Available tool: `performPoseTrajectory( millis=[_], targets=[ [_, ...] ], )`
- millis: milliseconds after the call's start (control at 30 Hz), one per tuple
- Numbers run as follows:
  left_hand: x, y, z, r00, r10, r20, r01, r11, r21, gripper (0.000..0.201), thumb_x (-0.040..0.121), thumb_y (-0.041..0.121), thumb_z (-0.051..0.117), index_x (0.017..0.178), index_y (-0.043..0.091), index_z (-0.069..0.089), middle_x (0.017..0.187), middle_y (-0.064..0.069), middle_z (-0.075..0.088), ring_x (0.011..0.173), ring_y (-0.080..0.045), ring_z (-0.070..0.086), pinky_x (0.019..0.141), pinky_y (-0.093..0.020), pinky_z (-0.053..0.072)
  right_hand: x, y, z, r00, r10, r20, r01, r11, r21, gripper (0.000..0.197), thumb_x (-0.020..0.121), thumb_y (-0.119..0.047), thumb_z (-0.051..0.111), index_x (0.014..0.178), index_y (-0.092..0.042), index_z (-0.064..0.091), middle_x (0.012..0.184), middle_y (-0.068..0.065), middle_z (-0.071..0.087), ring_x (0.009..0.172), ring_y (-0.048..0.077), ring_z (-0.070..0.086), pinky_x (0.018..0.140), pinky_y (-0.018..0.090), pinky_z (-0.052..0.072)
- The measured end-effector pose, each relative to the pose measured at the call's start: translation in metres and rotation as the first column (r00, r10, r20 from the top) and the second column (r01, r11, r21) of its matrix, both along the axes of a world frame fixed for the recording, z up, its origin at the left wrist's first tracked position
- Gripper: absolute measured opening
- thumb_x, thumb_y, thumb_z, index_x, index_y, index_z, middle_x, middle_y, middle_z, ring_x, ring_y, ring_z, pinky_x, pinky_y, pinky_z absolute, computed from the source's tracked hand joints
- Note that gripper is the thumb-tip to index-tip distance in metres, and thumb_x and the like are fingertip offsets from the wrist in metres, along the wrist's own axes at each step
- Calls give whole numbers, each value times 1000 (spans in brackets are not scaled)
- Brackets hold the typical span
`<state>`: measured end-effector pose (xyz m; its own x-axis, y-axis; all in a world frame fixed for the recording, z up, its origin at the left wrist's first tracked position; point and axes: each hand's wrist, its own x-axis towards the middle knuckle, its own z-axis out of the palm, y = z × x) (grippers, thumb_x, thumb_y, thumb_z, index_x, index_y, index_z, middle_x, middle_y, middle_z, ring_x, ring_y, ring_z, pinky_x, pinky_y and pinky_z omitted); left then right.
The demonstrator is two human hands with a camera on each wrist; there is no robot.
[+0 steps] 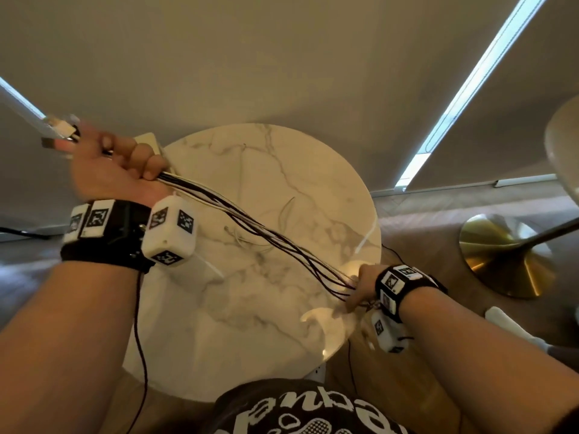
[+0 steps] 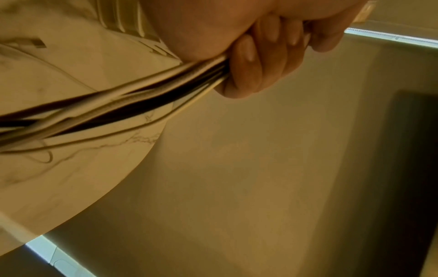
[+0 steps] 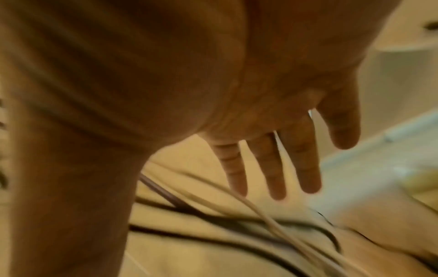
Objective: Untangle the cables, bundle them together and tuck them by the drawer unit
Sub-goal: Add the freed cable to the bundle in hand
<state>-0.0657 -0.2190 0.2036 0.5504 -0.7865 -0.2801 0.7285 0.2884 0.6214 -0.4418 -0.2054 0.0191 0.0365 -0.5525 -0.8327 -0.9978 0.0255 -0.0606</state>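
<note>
Left hand (image 1: 116, 164): raised off the bench's far-left edge, fingers curled tight round one end of the cables (image 1: 263, 230) — plug ends stick out past the fist.
Cables: black and white strands, stretched slantwise above the marble bench (image 1: 282, 170).
Right hand (image 1: 360, 286): at the right edge, fingers straight and spread over the strands, clasping nothing.
Advice — keep the left grip firm, comb evenly, ease snags, never yank.

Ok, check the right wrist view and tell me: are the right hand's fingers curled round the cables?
No: the right hand has its fingers straight and spread above the cables.
</note>
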Motion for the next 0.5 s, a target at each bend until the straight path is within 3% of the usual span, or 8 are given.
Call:
performPoseTrajectory(
  millis=[67,100,133,200,233,300,400,500],
  targets=[
    [-19,3,7,999,-1,32,1,1000,0,46,98,50,57,64,23,43,62,9,25,54,-12,11,50,-29,12,29,-8,28,985,64,160,-30,979,-202,128,43,-76,89,151,-29,39,150,2,51,133,26,53,109,42,46],
    [-27,4,8,999,-20,49,21,1000,-1,45,96,50,57,64,23,42,62,8,25,54,-13,11,50,-29,11,49,-11,43,931,92,355,17,956,-292,127,49,-73,89,155,-34,33,156,0,45,139,23,47,114,40,42],
    [-35,4,7,997,-54,62,55,999,-3,43,93,49,59,64,23,42,61,8,24,53,-13,10,49,-29,10,71,-12,59,826,106,554,92,944,-318,121,55,-70,89,156,-39,29,157,-3,43,142,18,44,116,38,38],
    [-46,5,6,990,-124,66,126,992,-23,40,94,45,58,65,23,41,60,7,22,50,-13,10,47,-28,11,116,-10,77,616,88,783,178,952,-248,97,68,-65,85,149,-44,36,145,-7,56,133,12,52,110,35,42],
    [-47,4,7,988,-139,62,141,989,-33,42,99,44,55,65,23,41,60,7,21,50,-13,10,46,-28,11,135,-7,81,578,93,810,185,953,-241,74,76,-62,80,139,-41,47,128,-8,66,119,12,61,101,35,48],
    [-40,3,13,992,-111,58,114,992,-51,44,102,43,52,65,22,42,61,6,20,50,-13,10,46,-28,12,155,-2,70,646,93,758,188,943,-276,31,93,-57,65,110,-31,63,95,-3,72,90,20,68,83,38,55],
    [-12,6,24,999,-13,44,16,998,-57,45,102,43,53,64,22,42,62,6,21,53,-13,11,46,-29,13,129,1,27,859,110,499,65,945,-321,40,101,-57,50,105,-21,68,98,6,71,94,29,66,78,37,50],
    [12,16,17,996,33,84,-33,999,2,43,102,43,55,66,23,42,61,6,24,51,-13,12,45,-29,15,96,1,-3,941,126,315,-45,966,-253,43,90,-65,61,111,-27,64,103,0,69,101,28,66,79,33,48]
  ],
)
